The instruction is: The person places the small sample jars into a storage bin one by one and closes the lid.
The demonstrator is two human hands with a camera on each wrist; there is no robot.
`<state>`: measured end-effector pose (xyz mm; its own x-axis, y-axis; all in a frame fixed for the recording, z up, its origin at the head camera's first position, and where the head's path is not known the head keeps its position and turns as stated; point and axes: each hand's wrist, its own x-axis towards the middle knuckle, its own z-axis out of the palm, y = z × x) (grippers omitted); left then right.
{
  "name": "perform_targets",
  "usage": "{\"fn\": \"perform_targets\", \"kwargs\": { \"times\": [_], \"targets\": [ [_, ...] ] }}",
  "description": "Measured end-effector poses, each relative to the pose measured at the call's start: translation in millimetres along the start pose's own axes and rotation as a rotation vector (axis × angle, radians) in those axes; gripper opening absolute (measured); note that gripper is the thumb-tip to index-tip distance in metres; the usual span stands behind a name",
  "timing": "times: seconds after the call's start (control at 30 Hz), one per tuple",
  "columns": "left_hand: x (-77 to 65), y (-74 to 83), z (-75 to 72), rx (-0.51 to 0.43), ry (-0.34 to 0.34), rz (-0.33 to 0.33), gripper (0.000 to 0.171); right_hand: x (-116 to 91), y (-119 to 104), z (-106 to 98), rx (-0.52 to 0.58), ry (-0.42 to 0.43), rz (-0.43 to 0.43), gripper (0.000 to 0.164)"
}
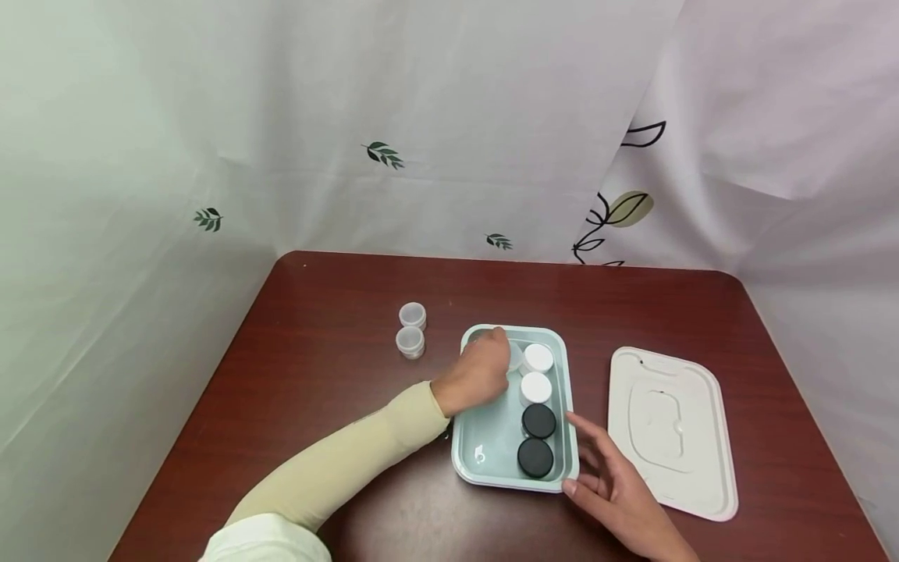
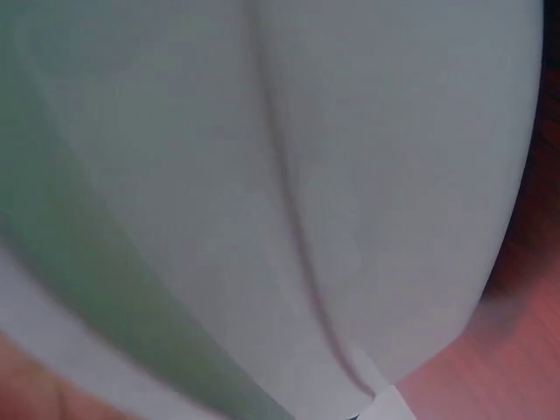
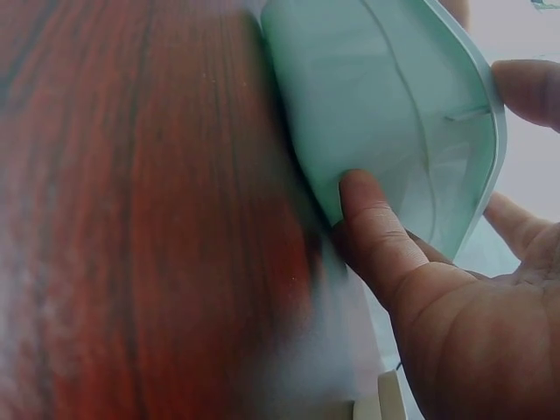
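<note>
A pale blue-green tray (image 1: 485, 460) lies on the table. Along its right side stand two jars with black lids (image 1: 538, 421) and two jars with white lids (image 1: 537, 388). Reaching over the tray's upper left, my left hand (image 1: 477, 371) has its fingers curled at a small clear jar (image 1: 515, 357) beside the upper white lid; the fingertips are hidden. My right hand (image 1: 618, 488) rests with fairly straight fingers against the tray's lower right side. In the right wrist view its fingertips touch the tray's outer wall (image 3: 367, 105) and rim.
Two small clear jars (image 1: 410, 342) stand on the dark red table (image 1: 337, 312), left of the tray. A white rectangular lid (image 1: 674, 433) lies to the right. White cloth (image 1: 449, 117) hangs behind the table. Close, blurred pale surfaces fill most of the left wrist view.
</note>
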<state>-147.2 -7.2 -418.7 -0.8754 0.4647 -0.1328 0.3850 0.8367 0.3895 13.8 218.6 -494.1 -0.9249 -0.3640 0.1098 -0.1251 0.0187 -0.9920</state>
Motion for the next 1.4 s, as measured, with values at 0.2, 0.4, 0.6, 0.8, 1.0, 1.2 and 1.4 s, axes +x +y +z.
{"fn": "perform_targets", "kwargs": {
  "times": [0.2, 0.4, 0.6, 0.8, 1.0, 1.2, 1.4],
  "targets": [
    [2.4, 5.2, 5.6, 0.071, -0.008, 0.006, 0.022, -0.9, 0.7, 0.3, 0.000, 0.008, 0.002, 0.080],
    [2.1, 6.1, 8.8, 0.080, -0.031, -0.027, 0.013, 0.2, 0.7, 0.6, -0.004, 0.005, -0.006, 0.080],
    [-1.6, 4.3, 5.5, 0.081, -0.007, 0.000, 0.014, 1.8, -0.2, 0.7, -0.020, -0.002, -0.007, 0.080],
    [-7.1, 1.4, -2.5, 0.060, 0.028, 0.029, 0.020, 1.8, -2.3, 0.5, -0.031, -0.004, -0.005, 0.079],
    [-9.6, -0.4, -15.9, -0.029, 0.075, -0.010, 0.030, 0.4, -4.2, 0.1, -0.027, 0.001, 0.007, 0.079],
    [-14.7, -10.1, -27.0, -0.205, 0.123, -0.033, 0.043, -0.8, -3.6, 0.1, -0.034, 0.022, 0.045, 0.078],
    [-21.0, -26.5, -37.0, -0.337, 0.196, -0.032, 0.043, -1.6, -3.8, 0.6, -0.027, 0.027, 0.054, 0.079]
  ]
}}
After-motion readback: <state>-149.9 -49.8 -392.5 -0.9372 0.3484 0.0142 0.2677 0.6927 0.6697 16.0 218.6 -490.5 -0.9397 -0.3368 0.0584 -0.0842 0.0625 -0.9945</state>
